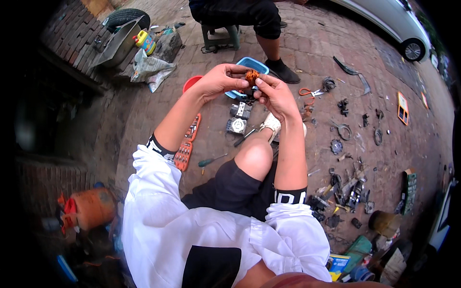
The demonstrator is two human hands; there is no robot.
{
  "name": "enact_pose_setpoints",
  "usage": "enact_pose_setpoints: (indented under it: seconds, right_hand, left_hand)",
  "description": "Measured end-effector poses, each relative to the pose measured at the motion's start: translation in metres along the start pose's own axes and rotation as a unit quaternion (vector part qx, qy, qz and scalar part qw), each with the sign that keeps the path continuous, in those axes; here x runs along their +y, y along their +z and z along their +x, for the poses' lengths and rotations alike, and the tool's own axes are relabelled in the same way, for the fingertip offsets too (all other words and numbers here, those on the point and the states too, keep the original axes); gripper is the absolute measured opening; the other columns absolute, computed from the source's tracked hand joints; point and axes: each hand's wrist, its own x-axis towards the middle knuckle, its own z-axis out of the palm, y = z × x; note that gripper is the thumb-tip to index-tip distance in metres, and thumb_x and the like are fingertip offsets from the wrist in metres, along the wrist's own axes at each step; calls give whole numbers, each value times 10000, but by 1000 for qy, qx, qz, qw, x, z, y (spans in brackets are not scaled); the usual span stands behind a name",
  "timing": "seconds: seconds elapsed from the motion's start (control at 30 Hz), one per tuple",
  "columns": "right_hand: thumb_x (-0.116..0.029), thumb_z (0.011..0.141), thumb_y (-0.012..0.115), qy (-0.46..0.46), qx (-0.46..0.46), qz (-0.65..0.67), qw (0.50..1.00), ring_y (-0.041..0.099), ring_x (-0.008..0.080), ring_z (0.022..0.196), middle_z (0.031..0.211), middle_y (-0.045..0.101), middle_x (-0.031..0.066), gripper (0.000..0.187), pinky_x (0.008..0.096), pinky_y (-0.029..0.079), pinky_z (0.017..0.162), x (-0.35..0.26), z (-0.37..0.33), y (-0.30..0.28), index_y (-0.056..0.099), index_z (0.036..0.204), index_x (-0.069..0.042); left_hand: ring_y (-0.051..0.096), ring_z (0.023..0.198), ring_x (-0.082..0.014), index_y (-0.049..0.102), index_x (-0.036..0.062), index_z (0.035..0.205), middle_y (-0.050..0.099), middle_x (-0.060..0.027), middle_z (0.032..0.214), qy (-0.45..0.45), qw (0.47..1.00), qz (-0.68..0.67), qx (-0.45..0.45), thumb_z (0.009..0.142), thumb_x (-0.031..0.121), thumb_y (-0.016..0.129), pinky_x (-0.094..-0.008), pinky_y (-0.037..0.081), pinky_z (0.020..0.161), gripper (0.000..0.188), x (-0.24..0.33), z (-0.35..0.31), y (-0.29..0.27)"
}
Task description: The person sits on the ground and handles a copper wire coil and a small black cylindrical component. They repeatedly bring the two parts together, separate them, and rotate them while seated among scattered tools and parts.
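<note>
Both my hands are raised over the brick paving and meet on one small part, a copper-wound coil [252, 76], orange-brown and round. My left hand [218, 79] pinches it from the left with thumb and fingers. From the right, my right hand [276, 96] grips the same coil. Below the hands lie two grey metal motor parts [238, 118] on the paving, beside my bent knee [254, 156].
A blue plastic tub [254, 65] and a red bowl [191, 82] sit just beyond my hands. An orange bit-holder case [187, 144] and a green-handled screwdriver [211, 161] lie at left. Scissors [309, 92], pliers and scattered metal parts cover the right side. Another person sits on a stool [221, 36] ahead.
</note>
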Motion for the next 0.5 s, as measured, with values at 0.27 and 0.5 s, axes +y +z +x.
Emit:
enact_pose_setpoints:
  seconds: [0.27, 0.5]
  right_hand:
    - [-143, 882, 540, -103, -22, -120, 987, 660, 206, 750, 845, 654, 119, 215, 315, 545, 640, 9, 7, 2, 603, 1003, 24]
    - [-60, 876, 495, -107, -84, -2, 991, 666, 205, 656, 773, 645, 117, 183, 277, 534, 530, 1, -2, 1, 593, 965, 66]
  left_hand:
    - [582, 1007, -222, 482, -68, 1191, 559, -154, 1129, 21, 998, 52, 31, 818, 64, 642, -329, 497, 852, 427, -3, -1, 14]
    - [555, 1059, -228, 437, -68, 1236, 540, -148, 1169, 35, 998, 39, -34, 837, 153, 662, -332, 444, 910, 509, -14, 5, -16]
